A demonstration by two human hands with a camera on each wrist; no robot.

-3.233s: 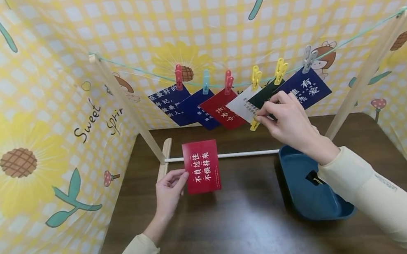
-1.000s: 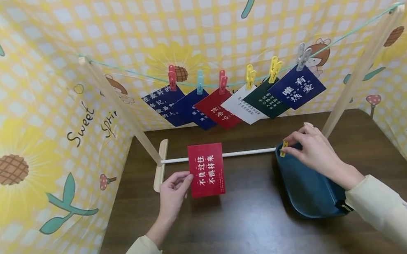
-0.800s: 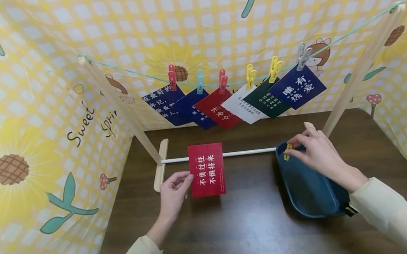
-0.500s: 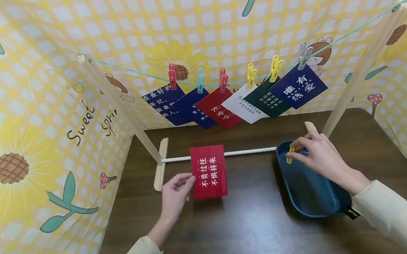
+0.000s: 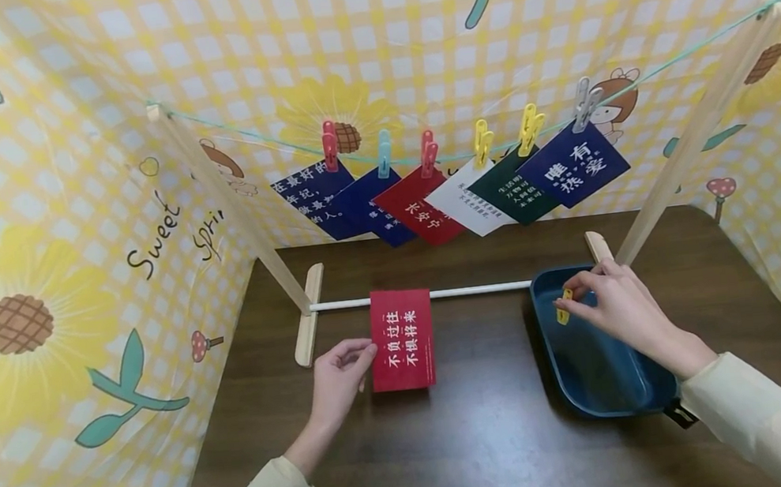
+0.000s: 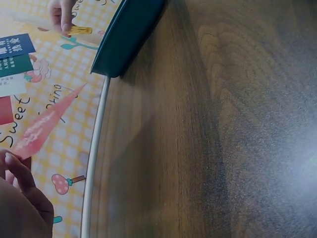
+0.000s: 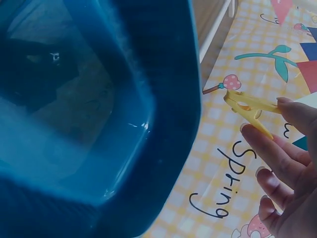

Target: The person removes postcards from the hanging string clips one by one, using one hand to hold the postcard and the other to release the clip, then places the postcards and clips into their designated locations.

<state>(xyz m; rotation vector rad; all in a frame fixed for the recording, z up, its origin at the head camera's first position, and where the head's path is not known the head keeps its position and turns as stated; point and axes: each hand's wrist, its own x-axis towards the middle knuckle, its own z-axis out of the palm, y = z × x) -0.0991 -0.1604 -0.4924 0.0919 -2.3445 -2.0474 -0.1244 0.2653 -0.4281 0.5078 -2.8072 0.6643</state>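
Observation:
My left hand (image 5: 339, 380) pinches the left edge of a red card (image 5: 402, 339) with white characters, held above the table left of centre. In the left wrist view the red card (image 6: 44, 124) appears nearly edge-on. Thumb and fingers of my right hand (image 5: 629, 306) pinch a yellow clothespin (image 5: 565, 307) over the blue bin (image 5: 589, 365). In the right wrist view the yellow clothespin (image 7: 250, 109) lies between thumb and fingertips, beside the rim of the bin.
Behind the hands, several cards, such as a white one (image 5: 469, 199), hang by clothespins from a green string (image 5: 250, 133) between two wooden posts (image 5: 232, 204). A white rod (image 5: 481, 289) joins the stand's feet low down. Yellow checked cloth surrounds the brown table (image 5: 484, 456).
The right hand has moved from beside the hanging white card down to the bin with the yellow clothespin. The left hand and red card have shifted slightly right and lower.

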